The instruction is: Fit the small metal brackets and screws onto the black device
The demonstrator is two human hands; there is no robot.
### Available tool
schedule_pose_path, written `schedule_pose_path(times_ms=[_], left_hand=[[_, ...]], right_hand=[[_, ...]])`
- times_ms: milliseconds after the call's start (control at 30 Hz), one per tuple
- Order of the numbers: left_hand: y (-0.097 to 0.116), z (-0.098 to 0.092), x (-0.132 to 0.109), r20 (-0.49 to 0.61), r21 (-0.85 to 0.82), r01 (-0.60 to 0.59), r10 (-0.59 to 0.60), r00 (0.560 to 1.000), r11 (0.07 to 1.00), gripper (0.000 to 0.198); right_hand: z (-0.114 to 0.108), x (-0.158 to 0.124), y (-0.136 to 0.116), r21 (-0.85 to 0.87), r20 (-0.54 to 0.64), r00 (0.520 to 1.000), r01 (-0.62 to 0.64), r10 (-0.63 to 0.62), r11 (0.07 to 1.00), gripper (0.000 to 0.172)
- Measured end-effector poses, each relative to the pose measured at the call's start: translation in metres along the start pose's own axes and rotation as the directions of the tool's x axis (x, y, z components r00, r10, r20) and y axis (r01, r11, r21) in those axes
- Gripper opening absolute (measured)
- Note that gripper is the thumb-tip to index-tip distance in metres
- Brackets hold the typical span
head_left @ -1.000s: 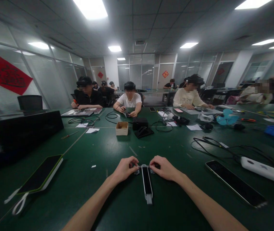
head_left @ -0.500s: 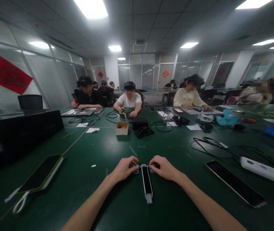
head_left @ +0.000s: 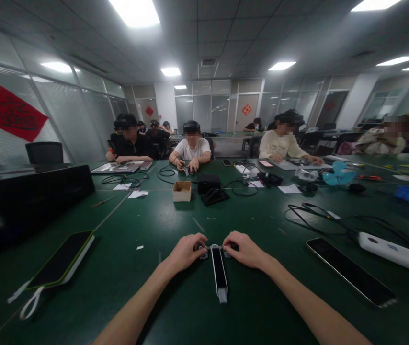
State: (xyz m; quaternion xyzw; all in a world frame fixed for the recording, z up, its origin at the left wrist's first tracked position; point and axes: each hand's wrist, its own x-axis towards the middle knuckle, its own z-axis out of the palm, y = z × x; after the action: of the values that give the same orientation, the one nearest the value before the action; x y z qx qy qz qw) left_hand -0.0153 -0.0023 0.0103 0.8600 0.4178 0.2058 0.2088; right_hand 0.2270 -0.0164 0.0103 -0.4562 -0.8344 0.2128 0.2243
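A white power strip (head_left: 391, 255) lies beside a black smartphone (head_left: 350, 270).

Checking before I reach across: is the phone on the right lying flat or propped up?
Flat: the phone rests screen-up on the green table, its whole length down.

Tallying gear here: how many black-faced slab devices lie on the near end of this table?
3: a narrow slab between the left hand and right hand, a green-edged slab at left, a wide slab at right.
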Motion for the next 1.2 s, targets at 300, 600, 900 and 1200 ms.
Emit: schedule_pose_path(times_ms=[300,600,900,1200], left_hand=[[0.0036,-0.0021,-0.0007,-0.010,-0.062,0.006,-0.006,1.000,0.998,0.023],[0.0096,-0.0050,-0.0011,0.016,-0.033,0.050,-0.050,0.999,0.998,0.025],[0.0048,-0.0021,0.0003,0.004,-0.087,0.055,-0.055,0.998,0.995,0.024],[0.0065,-0.0044,-0.0010,-0.006,-0.091,0.028,-0.029,1.000,0.995,0.024]], right_hand=[[0.0008,0.0001,0.0002,-0.020,-0.022,0.999,0.027,-0.028,0.999,0.017],[0.0000,0.0004,-0.0006,-0.009,-0.011,1.000,0.013,-0.013,1.000,0.019],[0.0009,-0.0003,0.0011,-0.003,-0.015,1.000,0.020,-0.020,1.000,0.020],[0.0020,-0.0004,0.0035,0.009,-0.014,1.000,0.014,-0.014,1.000,0.018]])
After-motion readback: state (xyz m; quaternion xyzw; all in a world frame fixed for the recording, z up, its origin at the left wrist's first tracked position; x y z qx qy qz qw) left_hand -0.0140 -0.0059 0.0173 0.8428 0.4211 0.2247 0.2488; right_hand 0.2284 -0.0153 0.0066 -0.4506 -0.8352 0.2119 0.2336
